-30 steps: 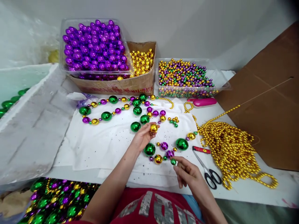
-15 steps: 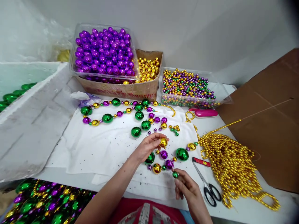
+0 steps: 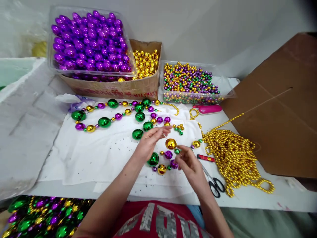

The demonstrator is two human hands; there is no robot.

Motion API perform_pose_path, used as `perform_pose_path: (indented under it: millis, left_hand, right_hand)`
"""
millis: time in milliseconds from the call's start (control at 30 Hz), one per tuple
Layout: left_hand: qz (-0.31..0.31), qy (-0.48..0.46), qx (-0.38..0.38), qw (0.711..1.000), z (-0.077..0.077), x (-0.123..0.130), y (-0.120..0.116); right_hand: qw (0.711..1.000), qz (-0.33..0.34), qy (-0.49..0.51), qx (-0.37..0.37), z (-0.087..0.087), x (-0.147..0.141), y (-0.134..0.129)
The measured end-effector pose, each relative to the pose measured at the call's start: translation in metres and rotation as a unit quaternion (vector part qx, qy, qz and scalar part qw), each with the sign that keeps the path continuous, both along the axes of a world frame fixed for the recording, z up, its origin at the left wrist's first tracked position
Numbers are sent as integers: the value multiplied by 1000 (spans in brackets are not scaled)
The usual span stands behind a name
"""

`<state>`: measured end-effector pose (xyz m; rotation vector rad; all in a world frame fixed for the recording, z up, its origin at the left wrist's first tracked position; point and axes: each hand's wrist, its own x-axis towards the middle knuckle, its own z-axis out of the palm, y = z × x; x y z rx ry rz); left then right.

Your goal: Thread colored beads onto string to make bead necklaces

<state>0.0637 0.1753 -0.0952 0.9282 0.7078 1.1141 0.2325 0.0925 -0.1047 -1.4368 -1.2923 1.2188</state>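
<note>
My left hand pinches a thin pale string between thumb and fingers. On that string, between my hands, hangs a large gold bead, with a small green bead against its right side. My right hand has its fingertips closed at the green bead. Below lies a strung run of beads on the white cloth: a big green bead, a gold bead and purple beads, with smaller ones between. Part of this run is hidden behind my right hand.
A bead necklace and loose green beads lie on the cloth. Behind stand a tub of purple beads, a cardboard box and a tray of small beads. Scissors, a red cutter and gold bead strands lie right.
The gold bead has left my left fingers and now sits beside the green bead. My right hand has moved up towards my left. The camera view has shifted.
</note>
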Motion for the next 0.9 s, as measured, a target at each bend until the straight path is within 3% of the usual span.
perform_pose_path:
  millis: [100, 167, 233, 333, 500, 633, 767, 833, 900]
  left_hand:
    - [24, 31, 92, 995, 26, 5, 11]
    - [15, 43, 141, 989, 39, 13, 16]
    - [9, 37, 166, 985, 46, 21, 18]
    - [22, 35, 154, 987, 44, 29, 18]
    - [-17, 27, 38, 999, 7, 21, 22]
    - [-11, 186, -7, 982, -34, 19, 37]
    - [-65, 340, 100, 933, -60, 48, 51]
    - [-80, 365, 159, 914, -67, 69, 56]
    - [-84, 366, 160, 913, -75, 86, 59]
  right_hand:
    - [985, -16, -127, 113, 26, 7, 18]
    - [976, -15, -143, 162, 41, 5, 27]
    - [981, 15, -107, 161, 47, 1, 34]
    - [996, 35, -10, 85, 38, 0, 38]
    - [992, 1, 119, -28, 7, 19, 33]
    - [976, -118, 177, -43, -9, 33, 24]
    - [954, -166, 241, -58, -20, 32, 18]
    - [946, -171, 266, -71, -23, 29, 16]
    - [939, -179, 283, -78, -25, 27, 14]
